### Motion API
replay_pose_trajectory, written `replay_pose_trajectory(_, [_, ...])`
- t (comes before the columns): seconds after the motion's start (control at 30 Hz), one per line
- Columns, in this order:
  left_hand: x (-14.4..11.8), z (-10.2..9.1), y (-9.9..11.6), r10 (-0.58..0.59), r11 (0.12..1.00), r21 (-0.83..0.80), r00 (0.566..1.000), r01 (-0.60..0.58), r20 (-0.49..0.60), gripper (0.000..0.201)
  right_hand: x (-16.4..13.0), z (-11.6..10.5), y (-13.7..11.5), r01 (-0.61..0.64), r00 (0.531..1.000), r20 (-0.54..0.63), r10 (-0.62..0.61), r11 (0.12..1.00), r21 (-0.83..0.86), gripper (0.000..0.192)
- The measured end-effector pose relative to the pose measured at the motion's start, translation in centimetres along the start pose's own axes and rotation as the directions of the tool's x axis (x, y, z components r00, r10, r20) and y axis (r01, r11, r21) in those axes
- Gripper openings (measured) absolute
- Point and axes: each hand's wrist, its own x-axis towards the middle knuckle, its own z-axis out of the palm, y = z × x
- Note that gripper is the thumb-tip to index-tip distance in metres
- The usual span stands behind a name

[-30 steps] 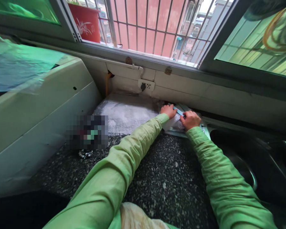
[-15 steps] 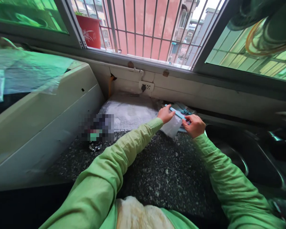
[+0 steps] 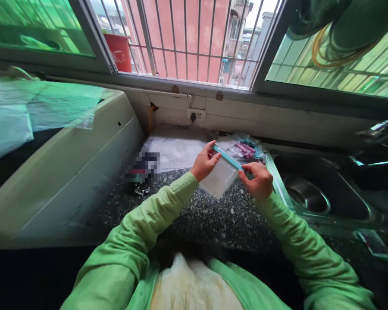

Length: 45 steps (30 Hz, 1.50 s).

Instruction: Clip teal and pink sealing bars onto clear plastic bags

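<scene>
Between my two hands hangs a clear plastic bag [image 3: 218, 175] with a light blue strip along its upper edge, tilted down to the right. My left hand [image 3: 205, 162] pinches the strip's upper left end between thumb and fingers. At the lower right end, my right hand [image 3: 258, 179] is closed on the strip with its fingertips. Behind the bag lies a pile of similar plastic bags [image 3: 245, 148], some with blue and some with pink strips.
A white plastic-wrapped stack [image 3: 177, 150] lies on the speckled dark counter [image 3: 213, 224] by the wall. To the right is a metal sink [image 3: 307, 196]. A pale appliance [image 3: 110, 133] stands on the left, near a beaded item [image 3: 142, 188]. A wall socket [image 3: 196, 115] sits under the barred window.
Both hands have drawn the bag nearer to me and slightly left, away from the pile. More of the pile and the sink shows, and the view has shifted a little.
</scene>
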Motion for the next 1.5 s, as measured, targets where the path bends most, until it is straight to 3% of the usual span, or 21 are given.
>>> replay_pose_trajectory(0.13, [-2.2,-2.1,-0.3,-0.034,0.993,-0.114,0.999,0.036,0.014,0.048,-1.4,0.3,-2.2,0.028,0.999,0.021,-0.028,0.999,0.024,0.011])
replay_pose_trajectory(0.37, [-5.4,-5.4,-2.1,-0.15,0.983,-0.101,0.988,0.152,0.025,0.048,-4.0,2.4,-4.9,0.04,0.996,0.082,-0.043,0.998,0.038,0.01])
replay_pose_trajectory(0.67, [-7.5,-8.3,-4.9,-0.324,0.935,-0.144,0.946,0.323,0.015,0.051,-6.0,5.3,-5.9,0.044,0.975,0.211,-0.063,0.994,0.095,0.012])
replay_pose_trajectory(0.93, [-6.8,-9.0,-6.1,-0.506,0.81,-0.316,0.861,0.494,0.048,0.039,-5.9,7.0,-5.8,0.038,0.962,0.264,-0.073,0.99,0.135,0.013])
replay_pose_trajectory(1.23, [-5.8,-8.8,-6.8,-0.503,0.811,-0.296,0.86,0.504,0.086,0.032,-5.0,7.7,-5.3,-0.005,0.96,0.278,-0.037,0.989,0.149,0.011])
replay_pose_trajectory(1.37, [-6.3,-8.8,-7.3,-0.465,0.844,-0.25,0.879,0.475,0.103,0.032,-3.9,8.2,-6.1,0.008,0.972,0.231,-0.045,0.987,0.162,0.015])
replay_pose_trajectory(1.5, [-6.8,-8.8,-7.3,-0.457,0.855,-0.21,0.88,0.474,0.127,0.03,-3.0,8.9,-7.1,0.033,0.956,0.283,-0.078,0.987,0.16,0.016])
